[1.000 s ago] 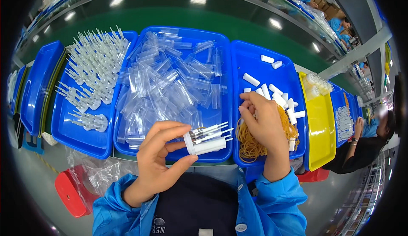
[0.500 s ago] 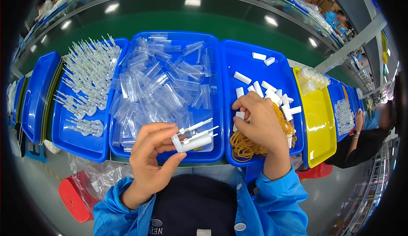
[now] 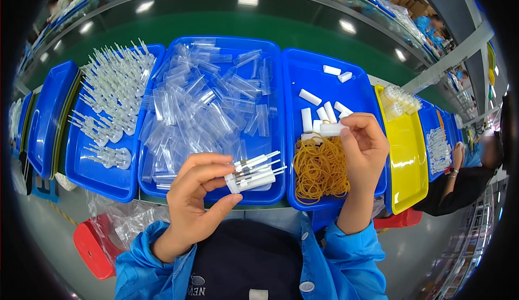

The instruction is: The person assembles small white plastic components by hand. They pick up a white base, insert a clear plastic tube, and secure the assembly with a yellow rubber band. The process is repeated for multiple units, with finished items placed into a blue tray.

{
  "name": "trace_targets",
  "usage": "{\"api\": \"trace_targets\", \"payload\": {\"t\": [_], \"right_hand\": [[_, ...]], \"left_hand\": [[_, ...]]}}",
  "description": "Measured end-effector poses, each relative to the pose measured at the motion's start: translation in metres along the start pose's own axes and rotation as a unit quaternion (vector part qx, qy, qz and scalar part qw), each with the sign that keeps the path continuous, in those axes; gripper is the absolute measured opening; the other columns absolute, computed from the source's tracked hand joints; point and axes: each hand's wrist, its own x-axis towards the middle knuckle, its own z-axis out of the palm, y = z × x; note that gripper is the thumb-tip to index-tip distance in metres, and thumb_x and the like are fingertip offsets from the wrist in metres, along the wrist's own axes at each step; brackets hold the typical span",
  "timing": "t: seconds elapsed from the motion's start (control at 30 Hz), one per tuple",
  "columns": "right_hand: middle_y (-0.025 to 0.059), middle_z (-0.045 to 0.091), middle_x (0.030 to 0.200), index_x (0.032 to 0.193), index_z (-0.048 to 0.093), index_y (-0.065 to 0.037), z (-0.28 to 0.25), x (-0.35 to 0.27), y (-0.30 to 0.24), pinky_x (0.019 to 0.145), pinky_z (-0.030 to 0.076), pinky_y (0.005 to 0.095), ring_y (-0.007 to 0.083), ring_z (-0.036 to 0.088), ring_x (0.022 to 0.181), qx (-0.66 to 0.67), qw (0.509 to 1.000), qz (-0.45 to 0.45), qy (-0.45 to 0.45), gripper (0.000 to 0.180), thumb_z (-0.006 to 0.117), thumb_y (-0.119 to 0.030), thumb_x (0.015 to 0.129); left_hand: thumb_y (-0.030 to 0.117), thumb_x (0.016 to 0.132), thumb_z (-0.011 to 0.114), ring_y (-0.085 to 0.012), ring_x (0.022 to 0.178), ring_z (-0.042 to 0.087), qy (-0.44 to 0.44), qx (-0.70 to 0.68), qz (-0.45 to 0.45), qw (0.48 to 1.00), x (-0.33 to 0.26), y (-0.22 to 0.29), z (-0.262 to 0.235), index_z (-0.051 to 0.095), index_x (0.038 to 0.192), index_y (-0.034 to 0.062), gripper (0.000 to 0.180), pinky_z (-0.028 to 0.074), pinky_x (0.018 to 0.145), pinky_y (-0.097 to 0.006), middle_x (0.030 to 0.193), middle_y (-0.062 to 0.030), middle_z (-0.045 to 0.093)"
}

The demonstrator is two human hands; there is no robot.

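Note:
My left hand (image 3: 197,194) pinches the base of a white pronged plastic piece (image 3: 232,182) between thumb and fingers. Its thin rods point to the right, and a white tube (image 3: 260,180) sits among them. Over the right blue tray, my right hand (image 3: 366,151) has thumb and fingertips closed on a white cylinder (image 3: 330,130), held roughly level. Below that hand lies a heap of tan rubber bands (image 3: 320,170). More loose white cylinders (image 3: 310,97) are scattered in the far part of this tray (image 3: 303,65).
A blue tray (image 3: 273,159) of clear plastic sleeves (image 3: 205,111) stands in the middle. On the left, another blue tray (image 3: 86,165) carries many pronged pieces (image 3: 116,89). To the right are a yellow tray (image 3: 405,165) and a co-worker's arm (image 3: 453,175). A red stool (image 3: 92,251) stands at lower left.
My right hand has risen from among the cylinders and shifted right, now with a cylinder in its pinch, uncovering the rubber bands. The left hand has moved slightly right with its pronged piece.

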Motion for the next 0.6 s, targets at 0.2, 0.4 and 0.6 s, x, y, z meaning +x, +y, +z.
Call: {"api": "trace_targets", "payload": {"t": [0.2, 0.4, 0.6], "right_hand": [[0.0086, 0.061, 0.093, 0.093, 0.059, 0.003, 0.003, -0.015, -0.011, 0.078, 0.049, 0.0240, 0.0124, 0.061, 0.085, 0.176, 0.981, 0.077, -0.033, 0.017, 0.060, 0.012, 0.079], [0.0133, 0.065, 0.098, 0.092, 0.064, 0.006, 0.014, -0.032, -0.020, 0.079, 0.052, 0.0271, 0.0156, 0.064, 0.089, 0.241, 0.964, 0.084, -0.081, 0.015, 0.063, 0.014, 0.080], [0.0159, 0.066, 0.100, 0.103, 0.064, 0.010, 0.020, -0.039, -0.022, 0.080, 0.053, 0.0262, 0.0176, 0.066, 0.090, 0.298, 0.936, 0.158, -0.099, 0.024, 0.062, 0.015, 0.080]], "left_hand": [[-0.010, 0.077, 0.069, -0.0269, 0.112, 0.059, -0.025, 0.029, 0.008, 0.999, 0.002, -0.001, 0.001, 0.054, 0.117, -0.0062, 0.042, 0.053, 0.095, -0.038, 0.125, -0.0199, 0.047], [-0.009, 0.078, 0.070, -0.0269, 0.112, 0.059, -0.029, 0.020, 0.006, 0.999, 0.002, -0.001, 0.003, 0.054, 0.116, -0.0061, 0.042, 0.053, 0.095, -0.037, 0.125, -0.0199, 0.047], [-0.010, 0.076, 0.071, -0.0271, 0.112, 0.060, -0.021, 0.012, 0.004, 1.000, 0.001, 0.001, 0.004, 0.057, 0.114, -0.0061, 0.041, 0.054, 0.094, -0.036, 0.124, -0.0197, 0.049]]}}
